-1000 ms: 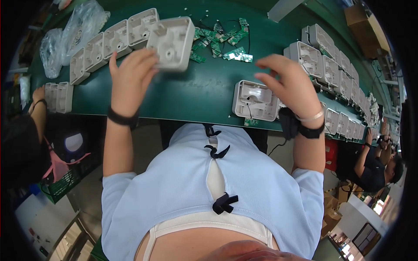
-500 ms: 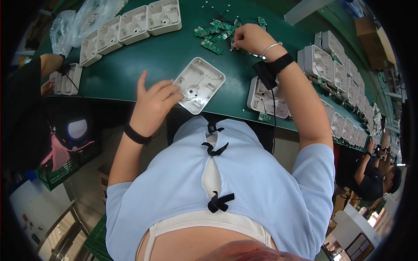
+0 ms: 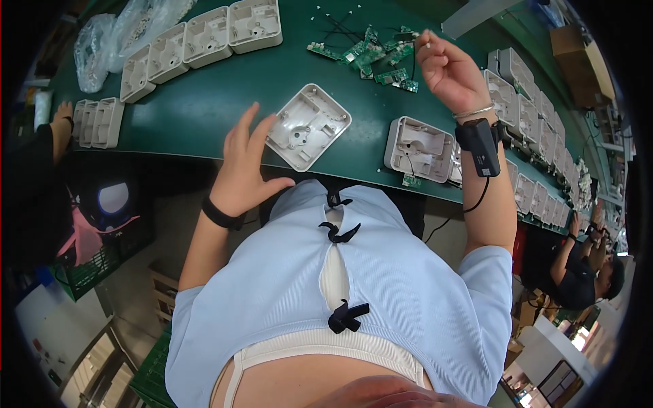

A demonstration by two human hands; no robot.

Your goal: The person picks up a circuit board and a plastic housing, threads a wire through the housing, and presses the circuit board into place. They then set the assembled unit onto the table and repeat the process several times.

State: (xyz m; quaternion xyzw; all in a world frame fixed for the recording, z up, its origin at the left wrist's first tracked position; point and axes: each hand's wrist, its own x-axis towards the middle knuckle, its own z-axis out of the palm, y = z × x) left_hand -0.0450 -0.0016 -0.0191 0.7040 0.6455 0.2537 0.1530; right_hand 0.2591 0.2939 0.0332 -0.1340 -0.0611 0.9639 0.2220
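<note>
A white plastic housing (image 3: 316, 139) lies open side up near the table's front edge, turned cornerwise. Next to its left corner is my left hand (image 3: 245, 156), open, thumb and fingers spread, holding nothing. My right hand (image 3: 449, 71) is raised at the right of a loose pile of green circuit boards (image 3: 367, 54), palm turned up. Its thumb and fingertips pinch a thin black cable (image 3: 414, 58) with a small pale end. That cable runs down toward a green board (image 3: 409, 86) at the pile's edge; whether they are joined is unclear.
A row of white housings (image 3: 255, 27) stands at the back left beside clear plastic bags (image 3: 95, 51). Another housing (image 3: 420, 151) sits by the front edge at right, with rows of more (image 3: 527, 115) beyond. Other people work at both sides; one arm (image 3: 62, 129) shows at left.
My right hand has lifted out of the board pile and moved right, turning palm up with the cable. My left hand has come off the housing and spread. The boards have shifted.
</note>
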